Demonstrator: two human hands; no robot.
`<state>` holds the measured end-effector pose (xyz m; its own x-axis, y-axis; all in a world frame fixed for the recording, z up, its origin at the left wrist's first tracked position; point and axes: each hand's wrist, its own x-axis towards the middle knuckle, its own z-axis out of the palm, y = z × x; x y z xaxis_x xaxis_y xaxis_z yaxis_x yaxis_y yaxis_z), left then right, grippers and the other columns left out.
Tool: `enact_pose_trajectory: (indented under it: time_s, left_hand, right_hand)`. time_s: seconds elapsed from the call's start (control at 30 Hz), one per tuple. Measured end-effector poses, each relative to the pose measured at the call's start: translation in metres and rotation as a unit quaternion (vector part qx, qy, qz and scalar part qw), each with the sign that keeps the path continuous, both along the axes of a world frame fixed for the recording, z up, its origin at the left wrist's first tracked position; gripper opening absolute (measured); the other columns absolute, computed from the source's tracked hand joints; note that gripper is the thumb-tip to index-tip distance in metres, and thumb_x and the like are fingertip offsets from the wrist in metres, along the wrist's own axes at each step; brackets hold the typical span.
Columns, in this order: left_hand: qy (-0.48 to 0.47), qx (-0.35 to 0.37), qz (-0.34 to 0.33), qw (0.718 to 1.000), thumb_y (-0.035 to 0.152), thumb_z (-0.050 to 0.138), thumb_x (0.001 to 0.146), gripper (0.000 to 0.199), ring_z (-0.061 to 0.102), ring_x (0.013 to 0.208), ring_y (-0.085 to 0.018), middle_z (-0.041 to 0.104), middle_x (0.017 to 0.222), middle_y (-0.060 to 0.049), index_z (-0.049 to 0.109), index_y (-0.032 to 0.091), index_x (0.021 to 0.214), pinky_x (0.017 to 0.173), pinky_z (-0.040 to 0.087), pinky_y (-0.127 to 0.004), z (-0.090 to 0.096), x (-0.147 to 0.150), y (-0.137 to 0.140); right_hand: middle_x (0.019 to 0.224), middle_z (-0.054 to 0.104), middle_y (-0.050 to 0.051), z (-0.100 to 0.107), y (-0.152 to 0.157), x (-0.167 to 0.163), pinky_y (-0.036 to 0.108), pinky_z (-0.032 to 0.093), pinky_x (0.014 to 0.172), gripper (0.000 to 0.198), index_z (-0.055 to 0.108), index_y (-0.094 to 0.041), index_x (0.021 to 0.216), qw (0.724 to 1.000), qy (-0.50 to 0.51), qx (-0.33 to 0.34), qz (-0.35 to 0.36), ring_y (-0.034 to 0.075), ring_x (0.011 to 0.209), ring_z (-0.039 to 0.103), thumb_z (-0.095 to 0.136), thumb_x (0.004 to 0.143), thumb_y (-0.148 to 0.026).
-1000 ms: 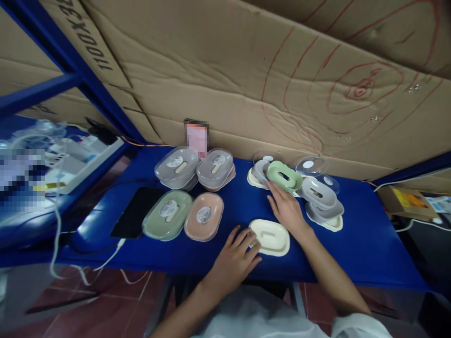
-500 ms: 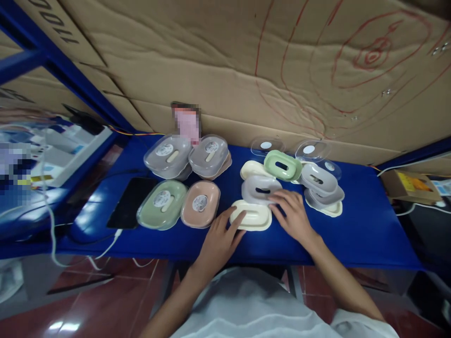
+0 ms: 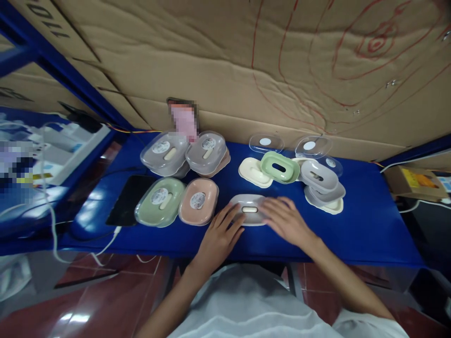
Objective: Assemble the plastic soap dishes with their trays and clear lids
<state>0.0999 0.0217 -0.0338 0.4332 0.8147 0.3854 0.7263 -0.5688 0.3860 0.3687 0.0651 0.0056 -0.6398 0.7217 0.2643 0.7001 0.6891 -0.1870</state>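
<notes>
1 grey dish [image 3: 251,201] lies toward the front of the desk [image 3: 366,230], the left hand [image 3: 218,230] at its left end, grip apart; the right hand [image 3: 287,220] is blurred at the other end, its grip I cannot tell. Beyond, a green dish [image 3: 281,175] overlaps a cream tray [image 3: 251,169], with clear lids [image 3: 309,145] behind.

A makeshift workshop, by the look of it: a narrow blue bench [image 3: 369,230] backed by brown cardboard [image 3: 169,56] bearing red hand-drawn lines [image 3: 376,44], a slanting blue frame post [image 3: 59,71], loose white cable [image 3: 53,230], and a reddish tiled floor [image 3: 116,293] underneath.
</notes>
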Motion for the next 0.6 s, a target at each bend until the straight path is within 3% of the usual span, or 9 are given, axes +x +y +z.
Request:
enact_pose_trajectory:
  time_s: [0.2,0.33,0.47,0.6]
  left_hand:
    - [-0.033,-0.005,0.006,0.999,0.017,0.063,0.103,0.037,0.043,0.156,-0.034,0.048,0.163,-0.017,0.061,0.021,0.139,0.12,0.053,-0.055,-0.003,0.002,0.001]
    - [-0.064,-0.004,0.008,0.998,0.014,0.064,0.1,0.034,0.043,0.156,-0.036,0.047,0.161,-0.018,0.062,0.021,0.133,0.119,0.053,-0.059,0.0,0.002,0.002]
    - [-0.08,-0.018,0.009,0.997,0.013,0.065,0.098,0.035,0.043,0.156,-0.036,0.046,0.162,-0.017,0.061,0.022,0.132,0.12,0.051,-0.059,0.002,0.001,0.0]
    - [-0.078,-0.018,0.01,0.997,0.014,0.065,0.1,0.032,0.039,0.158,-0.037,0.042,0.164,-0.02,0.06,0.019,0.13,0.122,0.049,-0.058,0.0,0.001,0.0]
  right_hand:
    - [0.152,0.063,0.014,0.025,0.107,0.038,0.059,0.04,0.115,0.047,0.055,-0.024,0.152,0.988,0.024,0.038,-0.147,0.035,0.142,0.055,0.041,0.108,-0.032]
    - [0.162,0.05,0.02,0.02,0.166,0.024,0.061,0.037,0.116,0.057,0.042,-0.015,0.161,0.983,-0.002,0.05,-0.179,0.039,0.146,0.047,0.042,0.106,-0.029]
    - [0.15,0.054,0.025,0.015,0.184,-0.002,0.066,0.035,0.113,0.058,0.043,-0.012,0.159,0.977,-0.014,0.05,-0.206,0.043,0.136,0.052,0.049,0.104,-0.032]
    - [0.143,0.057,0.021,0.018,0.177,-0.012,0.06,0.041,0.107,0.049,0.057,-0.019,0.147,0.983,0.005,0.02,-0.184,0.041,0.131,0.054,0.058,0.102,-0.037]
